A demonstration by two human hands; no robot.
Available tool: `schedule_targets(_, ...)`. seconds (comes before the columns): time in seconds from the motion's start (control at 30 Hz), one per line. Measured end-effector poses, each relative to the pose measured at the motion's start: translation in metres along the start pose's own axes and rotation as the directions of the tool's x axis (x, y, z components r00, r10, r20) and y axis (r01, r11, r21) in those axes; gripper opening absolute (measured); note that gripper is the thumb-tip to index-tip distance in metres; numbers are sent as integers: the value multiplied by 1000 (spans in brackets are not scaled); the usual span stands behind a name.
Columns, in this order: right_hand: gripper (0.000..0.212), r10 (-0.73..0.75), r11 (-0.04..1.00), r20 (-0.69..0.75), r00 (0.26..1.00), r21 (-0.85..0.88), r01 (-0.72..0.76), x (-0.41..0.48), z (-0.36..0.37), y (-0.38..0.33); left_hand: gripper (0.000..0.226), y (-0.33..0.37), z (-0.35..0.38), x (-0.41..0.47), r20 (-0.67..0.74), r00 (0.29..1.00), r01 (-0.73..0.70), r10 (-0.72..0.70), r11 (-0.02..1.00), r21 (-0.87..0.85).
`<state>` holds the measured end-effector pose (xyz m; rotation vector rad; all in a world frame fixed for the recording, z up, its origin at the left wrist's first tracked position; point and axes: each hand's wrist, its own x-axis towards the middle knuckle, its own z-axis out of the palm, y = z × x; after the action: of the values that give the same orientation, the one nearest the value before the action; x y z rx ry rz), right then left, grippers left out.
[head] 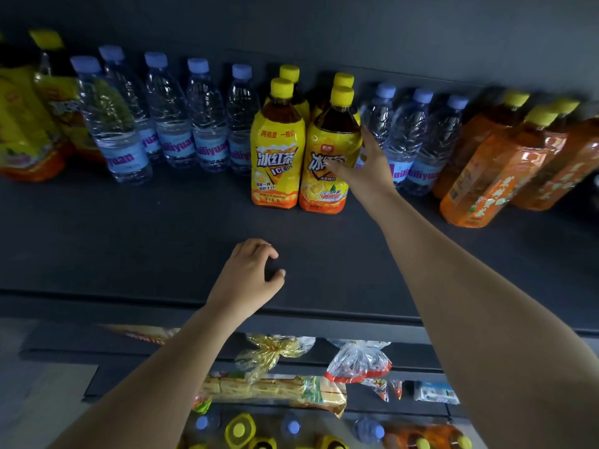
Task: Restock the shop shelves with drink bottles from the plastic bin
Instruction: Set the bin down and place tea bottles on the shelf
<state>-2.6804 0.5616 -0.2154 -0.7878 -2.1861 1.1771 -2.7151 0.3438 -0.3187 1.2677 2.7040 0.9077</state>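
Gripping a full iced-tea bottle (pixel 327 137) with right hand (pixel 368 170) fingers (pixel 368 136); left hand (pixel 246 273) loosely curled, empty.

Eight shelved water bottles (pixel 207 124), four central ice-tea bottles (pixel 277 150)

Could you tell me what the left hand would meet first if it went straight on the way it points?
Probably the right front ice tea bottle, near its base, which the right hand grips. Only bare shelf lies between it and the left hand, though depth is unclear.
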Motion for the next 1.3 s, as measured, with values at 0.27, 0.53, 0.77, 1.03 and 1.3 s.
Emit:
schedule_targets(0.27, 67, 96, 995, 64, 993, -17, -95, -43, -11, -2, 30, 6, -12, -2, 53, 996, 72, -71, 997, -36)
schedule_targets(0.53, 55, 183, 980, 100, 978, 66, -190, -101, -25, -40, 26, 31, -65, -50, -50, 988, 138, -143, 986, -88)
schedule_targets(0.77, 37, 123, 973, 171, 978, 174, -153, -144, -48, -77, 24, 70, -111, -115, -162, 974, 149, -157, 987, -64)
schedule_targets(1.03, 27, -84, 936, 384, 920, 346, -58, -194, -74, -86, 21, 135, -125, -205, -389, 860, 348, -330, 937, -24)
schedule_targets(1.3, 21, -206, 922, 603, 771, 384, -54, -270, -98, -99, 30, 217, -124, -324, -514, 621, 614, -591, 775, -149)
